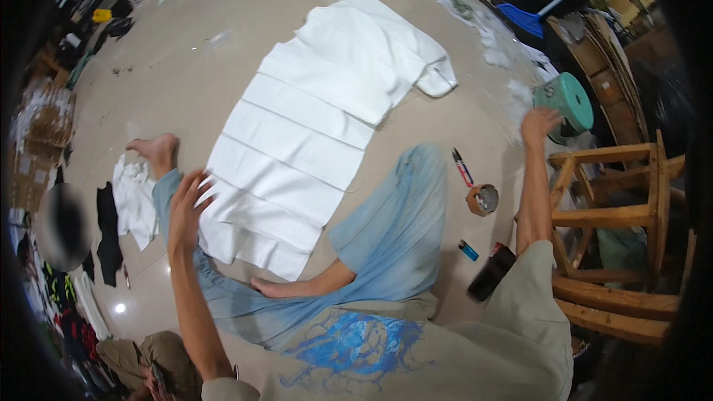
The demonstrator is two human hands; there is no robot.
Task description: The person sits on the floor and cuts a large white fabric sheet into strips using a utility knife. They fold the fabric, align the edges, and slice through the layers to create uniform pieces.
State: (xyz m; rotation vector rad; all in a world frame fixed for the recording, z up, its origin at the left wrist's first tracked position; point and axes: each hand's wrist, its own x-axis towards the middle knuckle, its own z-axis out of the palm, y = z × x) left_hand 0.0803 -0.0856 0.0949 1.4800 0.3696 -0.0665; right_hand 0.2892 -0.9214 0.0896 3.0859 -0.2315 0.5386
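Observation:
A long piece of white fabric (293, 134), with several crosswise seams or creases, lies on the tiled floor before my crossed, jeans-clad legs. My left hand (191, 204), fingers spread and holding nothing, hovers over the fabric's lower left edge. My right hand (540, 123) reaches out to the right, fingers apart, by a teal cylindrical container (568, 104); whether it touches it is unclear. Beside my right arm lie a red-and-blue pen-like item (463, 166), a round brown pot (482, 200), a blue lighter (468, 250) and a dark oblong object (490, 273).
Wooden stools (601, 215) stand at the right, a blue dustpan (522, 20) behind. White scraps (460, 4) line the upper right floor. Crumpled white cloth (135, 200), black cloth (107, 230) and cardboard boxes (37, 141) are at left. Another person (160, 364) sits at lower left.

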